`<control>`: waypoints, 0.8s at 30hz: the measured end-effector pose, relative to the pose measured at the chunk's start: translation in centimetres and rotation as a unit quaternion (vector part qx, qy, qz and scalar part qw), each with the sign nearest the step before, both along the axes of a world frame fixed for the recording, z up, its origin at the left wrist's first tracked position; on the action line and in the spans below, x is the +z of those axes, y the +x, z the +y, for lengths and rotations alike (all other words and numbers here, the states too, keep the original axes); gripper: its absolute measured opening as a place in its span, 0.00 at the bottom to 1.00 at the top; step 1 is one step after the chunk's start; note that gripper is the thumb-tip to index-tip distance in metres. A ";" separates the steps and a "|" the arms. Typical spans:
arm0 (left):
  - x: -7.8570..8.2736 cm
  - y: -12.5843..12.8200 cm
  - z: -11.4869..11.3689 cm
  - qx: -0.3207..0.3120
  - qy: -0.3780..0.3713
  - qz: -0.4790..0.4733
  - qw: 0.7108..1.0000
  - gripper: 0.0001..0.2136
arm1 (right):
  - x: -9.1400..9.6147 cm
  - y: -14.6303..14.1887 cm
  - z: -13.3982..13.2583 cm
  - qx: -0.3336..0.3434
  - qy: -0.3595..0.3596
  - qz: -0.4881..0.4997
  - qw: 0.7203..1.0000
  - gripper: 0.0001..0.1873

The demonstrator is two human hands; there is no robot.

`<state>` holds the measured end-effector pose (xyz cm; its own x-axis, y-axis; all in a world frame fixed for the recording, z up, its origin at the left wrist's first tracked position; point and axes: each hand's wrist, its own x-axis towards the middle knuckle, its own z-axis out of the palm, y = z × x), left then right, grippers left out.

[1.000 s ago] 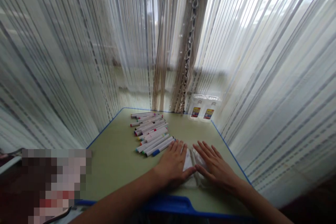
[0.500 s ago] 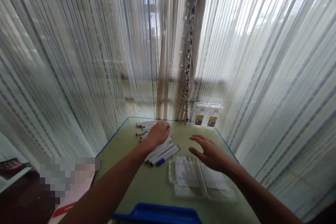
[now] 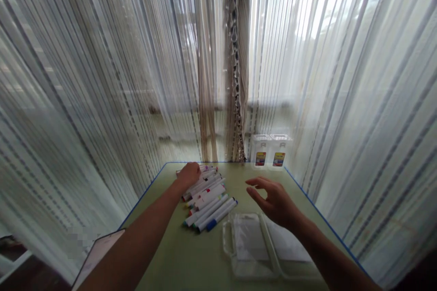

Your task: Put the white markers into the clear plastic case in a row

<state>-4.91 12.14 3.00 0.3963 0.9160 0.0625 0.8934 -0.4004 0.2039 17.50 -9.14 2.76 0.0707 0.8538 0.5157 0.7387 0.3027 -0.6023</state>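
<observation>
Several white markers [image 3: 208,202] with coloured caps lie in a row on the green table [image 3: 170,218]. My left hand [image 3: 188,174] reaches to the far end of that row and rests closed on the markers there; what it grips is hidden under the knuckles. My right hand [image 3: 273,200] hovers open above the table, fingers loosely curled and apart, holding nothing. Just below it lies an opened clear plastic case [image 3: 252,245] with a handle on its left side.
Two clear boxes with coloured labels [image 3: 269,152] stand at the table's far edge. Sheer striped curtains [image 3: 341,100] hang close around the left, far and right sides. A blue trim edges the table. A flat board [image 3: 97,254] lies at the lower left.
Both hands lifted off the clear case. My left hand moved away along the marker row to its far end. My right hand rose and stays open above the table.
</observation>
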 end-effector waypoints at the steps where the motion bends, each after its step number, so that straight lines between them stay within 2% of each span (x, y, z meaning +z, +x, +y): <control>1: -0.2 0.1 0.1 0.002 -0.003 -0.004 1.000 0.17 | -0.3 0.1 0.0 -0.001 0.004 -0.002 1.000 0.13; 6: -0.6 0.0 0.0 0.004 -0.001 -0.060 0.998 0.18 | -0.8 0.3 0.1 -0.001 0.019 -0.012 1.000 0.12; 10: 0.7 0.4 -1.1 -0.014 0.004 -0.163 0.987 0.12 | -0.6 0.2 -0.1 -0.006 0.026 -0.013 1.000 0.12; 12: 1.6 1.1 -2.6 -0.038 -0.002 -0.232 0.972 0.09 | -0.3 -0.1 -0.3 -0.007 0.032 -0.002 0.999 0.11; 14: 2.1 2.0 -4.8 -0.078 -0.033 -0.300 0.950 0.10 | 0.1 -0.4 -0.7 -0.007 0.028 0.013 0.999 0.12; 18: 2.0 3.9 -10.1 -0.169 -0.115 -0.395 0.896 0.16 | 0.4 -1.5 -1.3 0.025 -0.008 0.067 0.997 0.18; 19: 1.7 4.3 -11.2 -0.185 -0.138 -0.427 0.874 0.16 | 0.3 -1.8 -1.4 0.041 -0.015 0.084 0.996 0.21; 21: 0.9 5.0 -12.8 -0.211 -0.255 -0.568 0.754 0.16 | -0.2 -2.2 -1.4 0.074 -0.033 0.116 0.990 0.28; 22: 0.4 5.3 -13.3 -0.206 -0.291 -0.601 0.715 0.16 | -0.5 -2.3 -1.3 0.086 -0.041 0.132 0.987 0.30; 23: -0.1 5.5 -13.6 -0.195 -0.316 -0.623 0.688 0.15 | -0.8 -2.3 -1.2 0.095 -0.052 0.149 0.983 0.30; 24: -0.6 5.6 -13.9 -0.182 -0.327 -0.636 0.674 0.15 | -1.0 -2.3 -1.1 0.100 -0.063 0.165 0.979 0.30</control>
<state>0.65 -1.72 2.45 0.6094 0.7689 0.1934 -0.3051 0.0023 0.9523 15.23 -10.21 1.74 0.0415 0.9228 0.3831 0.4310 0.3294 -0.8401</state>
